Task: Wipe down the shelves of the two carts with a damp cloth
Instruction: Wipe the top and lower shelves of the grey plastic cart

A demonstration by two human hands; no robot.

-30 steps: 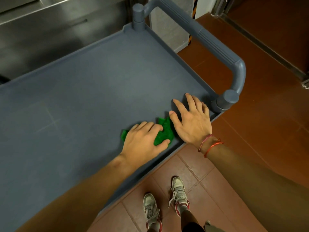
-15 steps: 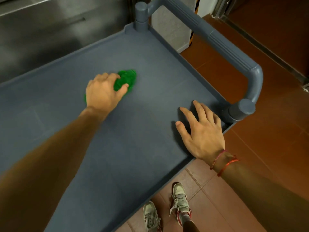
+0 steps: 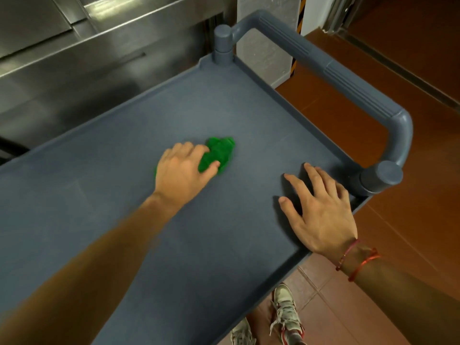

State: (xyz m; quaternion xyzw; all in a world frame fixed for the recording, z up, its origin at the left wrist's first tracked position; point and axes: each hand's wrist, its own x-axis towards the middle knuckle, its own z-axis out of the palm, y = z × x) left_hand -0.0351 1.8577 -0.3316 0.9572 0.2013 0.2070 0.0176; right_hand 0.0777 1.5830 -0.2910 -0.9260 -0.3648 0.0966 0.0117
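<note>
Under our left hand (image 3: 184, 170), which grips it bunched, the cloth (image 3: 220, 151) is pressed on the cart shelf (image 3: 174, 257); our right hand (image 3: 321, 212) lies flat and spread, well to the right, nearer us, bracing, we judge.

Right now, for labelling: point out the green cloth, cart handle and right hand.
green cloth (image 3: 220, 153), head view, bunched middle
cart handle (image 3: 348, 88), head view, ribbed grip
right hand (image 3: 323, 215), head view, back of hand

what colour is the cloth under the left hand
Bright green; the cloth shows best in the head view, under the left hand.
</note>
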